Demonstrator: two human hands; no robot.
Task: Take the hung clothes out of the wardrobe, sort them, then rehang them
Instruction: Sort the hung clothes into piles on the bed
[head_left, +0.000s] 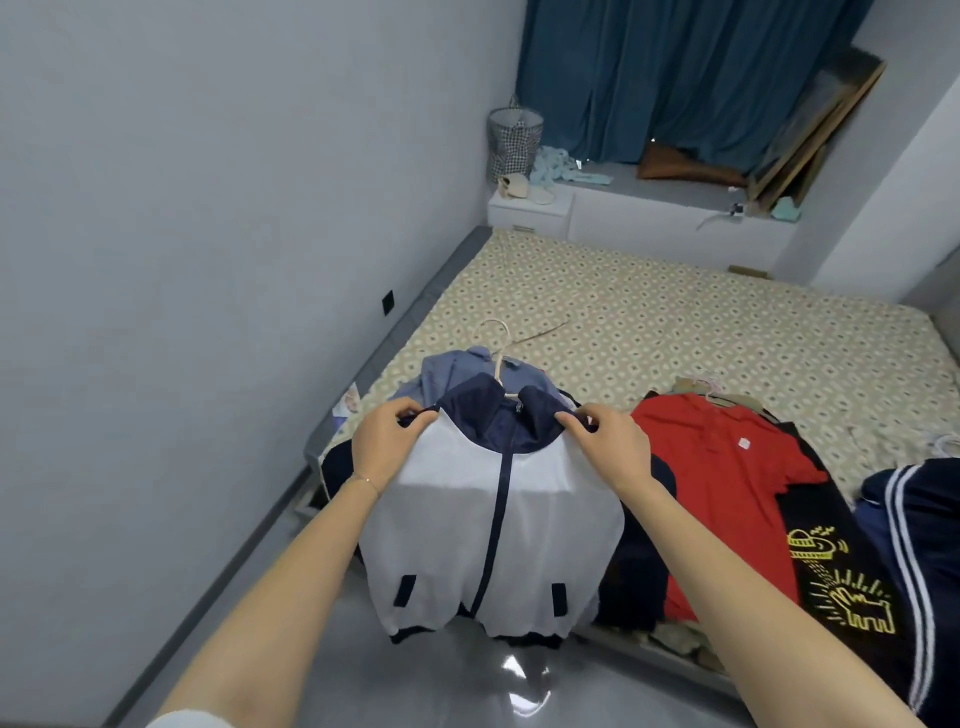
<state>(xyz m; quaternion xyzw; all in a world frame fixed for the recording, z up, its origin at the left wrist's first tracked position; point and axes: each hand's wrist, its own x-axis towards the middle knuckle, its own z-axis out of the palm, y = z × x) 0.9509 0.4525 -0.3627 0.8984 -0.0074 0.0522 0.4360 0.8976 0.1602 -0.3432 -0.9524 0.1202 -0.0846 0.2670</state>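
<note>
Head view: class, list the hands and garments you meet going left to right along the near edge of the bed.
Left hand → white-and-navy zip jacket → right hand → red T-shirt → black garment with yellow print → navy garment with white stripes.

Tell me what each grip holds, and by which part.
The white and navy jacket: the left grip pinches one shoulder and the right grip the other, each beside the navy collar.

2 hands (387, 441) (615, 449), 1 jkt (441, 519), 1 red tee (727, 467).
</note>
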